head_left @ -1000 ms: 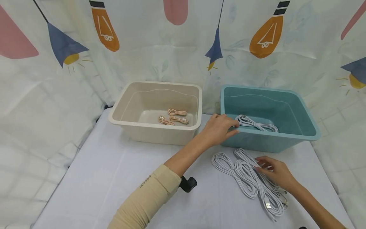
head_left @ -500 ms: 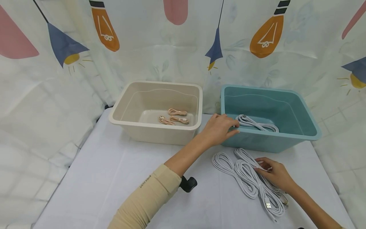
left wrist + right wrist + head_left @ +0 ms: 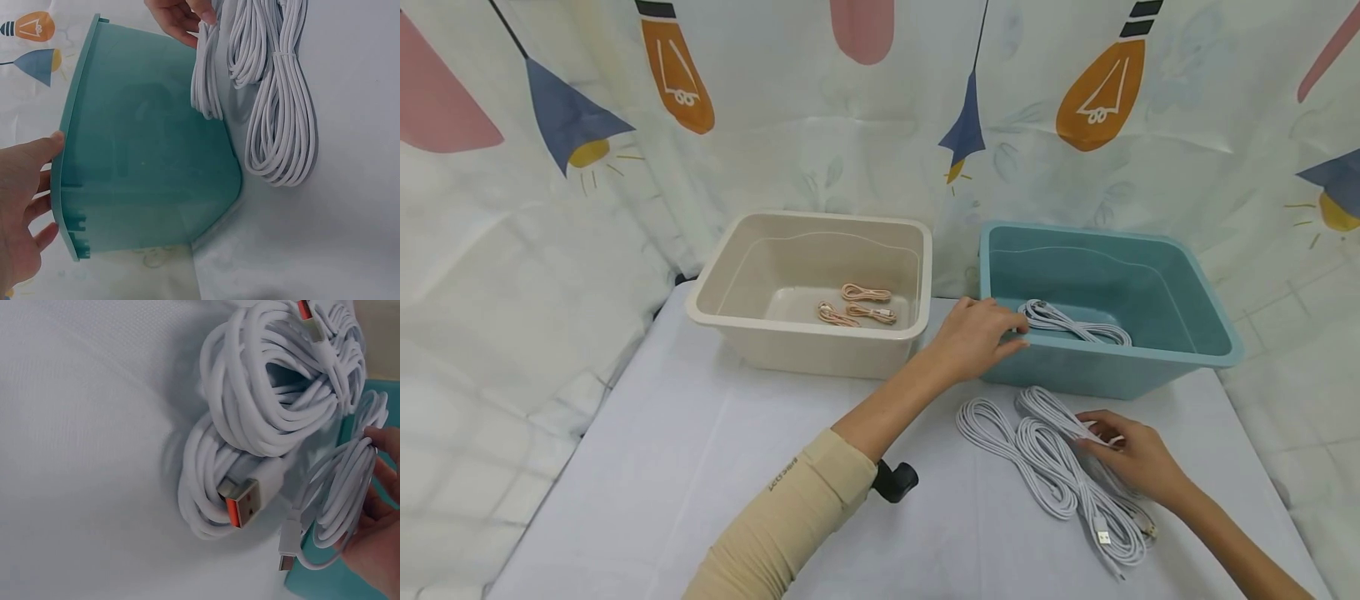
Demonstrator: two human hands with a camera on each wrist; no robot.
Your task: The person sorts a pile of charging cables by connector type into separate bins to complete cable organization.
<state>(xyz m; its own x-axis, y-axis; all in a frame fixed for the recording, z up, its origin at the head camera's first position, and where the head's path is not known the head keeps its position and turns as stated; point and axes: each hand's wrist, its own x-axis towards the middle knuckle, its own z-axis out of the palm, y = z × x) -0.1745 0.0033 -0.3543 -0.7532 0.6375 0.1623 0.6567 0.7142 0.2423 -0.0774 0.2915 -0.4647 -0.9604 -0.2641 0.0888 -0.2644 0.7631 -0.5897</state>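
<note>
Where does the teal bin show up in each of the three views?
Head: teal bin at right-centre, left hand on its near rim.
Left wrist: fills the left half, seen from outside.
Right wrist: only a sliver at the lower right edge.
Shared landmark: white cable coils.

2 bins [image 3: 808, 350] [image 3: 1105, 371] side by side; cable coils [image 3: 1060, 467] on table before right bin.

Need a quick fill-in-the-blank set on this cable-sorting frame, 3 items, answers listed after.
1. The left hand rests on the rim of the ____ bin.
2. The pink cables lie inside the ____ bin.
3. The right hand grips one of the ____ cable coils on the table.

Missing words: teal; beige; white
</note>
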